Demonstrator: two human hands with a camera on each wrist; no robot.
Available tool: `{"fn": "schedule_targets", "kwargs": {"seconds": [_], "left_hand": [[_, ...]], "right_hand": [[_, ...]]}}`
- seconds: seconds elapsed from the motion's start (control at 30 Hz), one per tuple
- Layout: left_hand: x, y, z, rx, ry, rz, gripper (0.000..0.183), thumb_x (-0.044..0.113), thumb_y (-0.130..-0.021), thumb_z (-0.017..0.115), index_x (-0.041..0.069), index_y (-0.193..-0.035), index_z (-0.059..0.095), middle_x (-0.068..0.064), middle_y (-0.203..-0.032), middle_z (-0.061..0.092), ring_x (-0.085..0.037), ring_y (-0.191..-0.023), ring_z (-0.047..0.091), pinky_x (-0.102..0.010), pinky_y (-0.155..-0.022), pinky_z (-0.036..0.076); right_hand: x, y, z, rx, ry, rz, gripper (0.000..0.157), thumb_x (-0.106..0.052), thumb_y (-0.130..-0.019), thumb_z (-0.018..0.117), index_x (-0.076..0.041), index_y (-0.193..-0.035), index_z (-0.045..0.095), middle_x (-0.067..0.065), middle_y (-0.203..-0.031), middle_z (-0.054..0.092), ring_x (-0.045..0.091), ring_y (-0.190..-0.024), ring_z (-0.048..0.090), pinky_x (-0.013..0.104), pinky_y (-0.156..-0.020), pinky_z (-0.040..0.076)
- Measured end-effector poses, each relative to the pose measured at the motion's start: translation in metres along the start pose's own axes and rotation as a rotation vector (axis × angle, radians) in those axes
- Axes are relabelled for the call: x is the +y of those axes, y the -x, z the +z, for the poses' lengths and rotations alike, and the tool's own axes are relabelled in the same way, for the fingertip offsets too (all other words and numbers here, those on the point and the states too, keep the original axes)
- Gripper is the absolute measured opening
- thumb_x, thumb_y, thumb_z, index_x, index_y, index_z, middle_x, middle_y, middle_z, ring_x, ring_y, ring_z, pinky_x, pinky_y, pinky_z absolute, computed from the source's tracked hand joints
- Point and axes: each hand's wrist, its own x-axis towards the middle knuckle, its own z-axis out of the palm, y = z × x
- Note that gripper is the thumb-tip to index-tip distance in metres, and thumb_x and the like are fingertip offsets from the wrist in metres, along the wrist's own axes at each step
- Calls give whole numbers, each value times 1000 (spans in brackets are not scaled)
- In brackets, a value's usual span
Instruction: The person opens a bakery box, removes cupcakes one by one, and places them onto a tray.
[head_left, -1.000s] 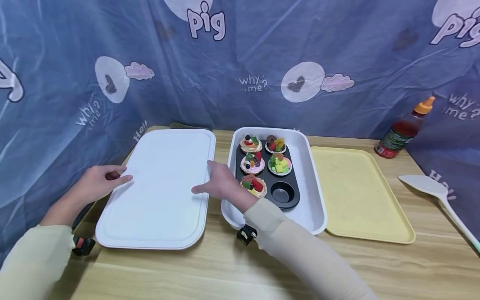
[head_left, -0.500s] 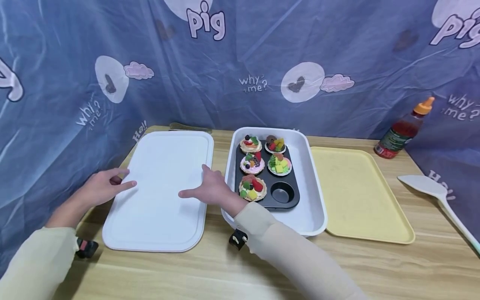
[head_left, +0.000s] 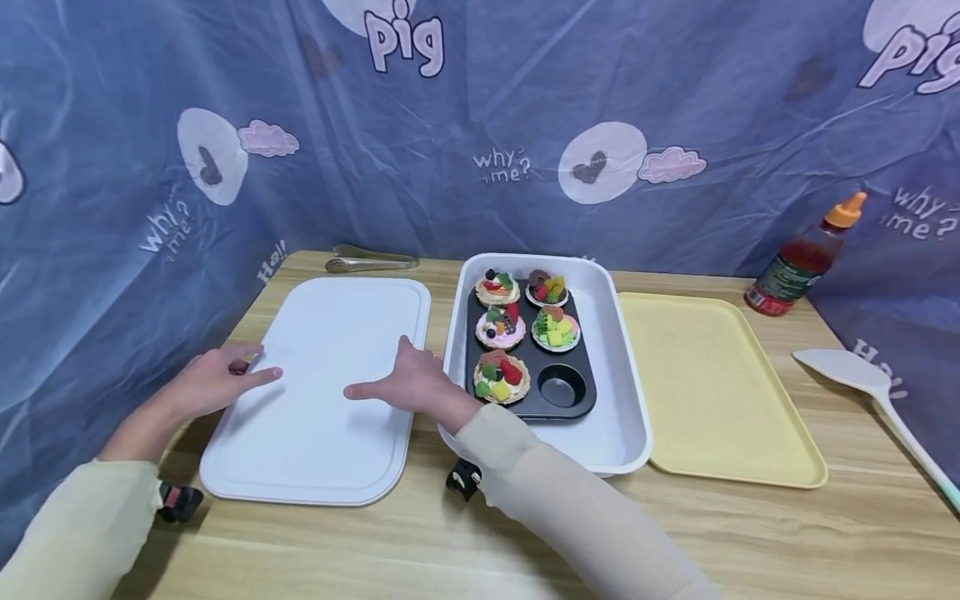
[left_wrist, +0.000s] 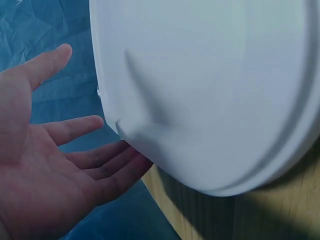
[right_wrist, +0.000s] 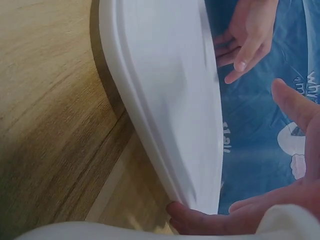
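Observation:
A white rounded lid (head_left: 322,417) with a grooved border lies low over the left side of the table. My left hand (head_left: 213,379) is at its left edge, thumb spread over the top. In the left wrist view, the tips of the lower fingers (left_wrist: 120,175) pass behind the lid's edge. My right hand (head_left: 412,379) reaches to the right edge, its thumb stretched out above the surface. Fingertips (right_wrist: 187,215) of that hand are right at the rim in the right wrist view. Both hands have fairly straight fingers.
A white bin (head_left: 611,358) right of the lid holds a black muffin pan (head_left: 536,408) with several toy tarts and one unfilled cup. Farther right are a yellow tray (head_left: 720,383), a sauce bottle (head_left: 795,267) and a white spoon (head_left: 862,375). Metal tongs (head_left: 371,262) lie behind the lid.
The lid has come down and slightly nearer, so the tongs behind it now show fully. My left hand has shifted a little right and my right hand left.

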Motion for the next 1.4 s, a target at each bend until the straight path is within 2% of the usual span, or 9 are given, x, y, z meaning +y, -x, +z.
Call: {"fn": "schedule_targets", "kwargs": {"seconds": [0.13, 0.33, 0.53, 0.7, 0.83, 1.03, 1.2, 1.3, 1.4], "left_hand": [[2, 2, 2, -14, -4, -15, 92, 60, -95, 58, -14, -147, 37, -42, -132, 52, -47, -114, 56, -53, -86, 52], [4, 2, 5, -43, 9, -51, 95, 60, -95, 57, -15, -148, 34, -45, -136, 47, -54, -121, 53, -56, -90, 53], [9, 0, 7, -28, 23, -52, 94, 60, -95, 57, -14, -149, 35, -44, -137, 47, -55, -124, 52, -59, -94, 51], [13, -2, 9, -21, 55, -55, 93, 59, -96, 57, -13, -150, 33, -42, -142, 43, -56, -131, 46, -61, -100, 47], [14, -4, 11, -12, 74, -51, 90, 57, -97, 56, -13, -150, 33, -42, -143, 43, -56, -132, 45, -62, -102, 45], [18, -7, 12, -30, 89, -65, 92, 58, -97, 55, -13, -150, 31, -42, -144, 41, -56, -134, 43, -62, -103, 44], [25, -12, 11, -22, 67, -78, 90, 56, -98, 53, -14, -150, 31, -42, -145, 39, -57, -132, 43, -64, -102, 44], [36, -15, 7, 21, 54, -48, 83, 51, -100, 53, -13, -149, 34, -41, -146, 40, -57, -131, 43, -65, -102, 43], [54, -17, 1, 66, 46, 10, 76, 47, -101, 54, -11, -147, 39, -39, -146, 42, -56, -130, 44, -66, -101, 42]], "right_hand": [[-1, -3, 2, 11, -7, 16, 116, -61, -77, 79, -6, -161, 20, 15, -158, 42, 31, -144, 43, 42, -111, 44], [-1, -7, 5, 6, 26, 40, 115, -62, -77, 79, -6, -160, 23, 14, -157, 44, 32, -145, 41, 42, -111, 44], [-2, -8, 3, 1, 24, 60, 115, -62, -77, 79, -6, -160, 23, 14, -158, 42, 31, -144, 42, 42, -112, 43], [-3, -9, 2, 22, 40, 87, 114, -64, -76, 78, -8, -160, 26, 20, -156, 42, 36, -145, 38, 48, -112, 43], [-3, -10, 4, 38, 47, 91, 114, -66, -76, 78, -9, -160, 26, 25, -158, 34, 40, -145, 37, 50, -111, 42], [-3, -8, 0, 46, 47, 44, 114, -66, -77, 77, -8, -160, 25, 25, -165, 21, 38, -151, 29, 49, -117, 37], [-4, -4, -9, 55, 23, -32, 113, -64, -79, 76, -9, -161, 22, 23, -166, 19, 36, -151, 31, 49, -115, 39], [-6, 1, -17, 45, 28, -82, 115, -63, -79, 76, -9, -162, 19, 22, -166, 20, 33, -151, 32, 47, -115, 40], [-9, 7, -28, 37, 41, -129, 115, -63, -79, 76, -9, -162, 17, 21, -166, 22, 32, -152, 30, 47, -115, 40]]}}
